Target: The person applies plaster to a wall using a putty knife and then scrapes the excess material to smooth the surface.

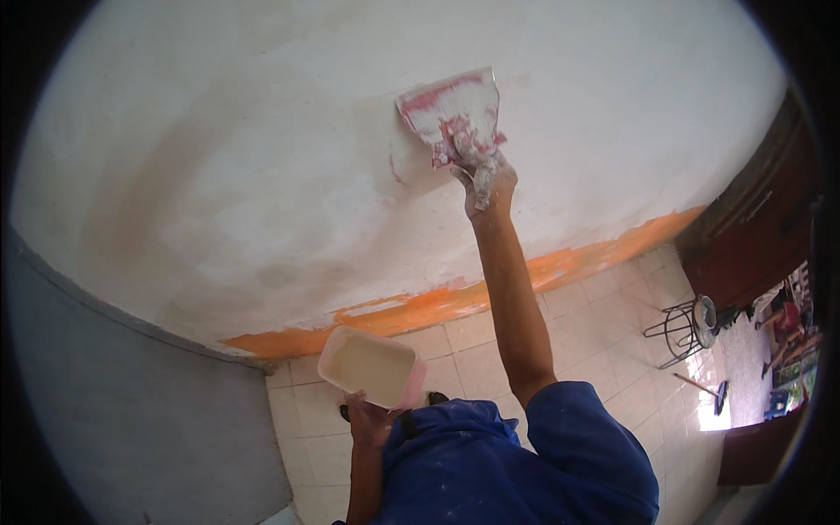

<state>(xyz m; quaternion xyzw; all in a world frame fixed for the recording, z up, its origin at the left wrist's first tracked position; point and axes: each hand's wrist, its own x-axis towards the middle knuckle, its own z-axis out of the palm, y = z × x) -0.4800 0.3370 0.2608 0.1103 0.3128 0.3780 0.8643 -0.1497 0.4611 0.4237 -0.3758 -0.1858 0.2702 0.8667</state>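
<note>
My right arm is stretched up toward the whitish wall [289,114]. In my right hand [495,185] is a wide putty knife [451,103], pinkish red and smeared with white paste; its broad edge lies at the wall. Thick paste also coats my fingers. Low by my waist, my left hand [371,420] grips the near side of a pink rectangular tub [417,383]. The tub's inside looks off-white and smooth; how full it is I cannot tell.
An orange band [420,311] runs along the wall's base above the tiled floor [630,385]. A grey surface [131,394] borders the left. To the right are a dark metal-legged stool [678,332], a long-handled broom [719,398], a brown door [744,236] and a bright doorway.
</note>
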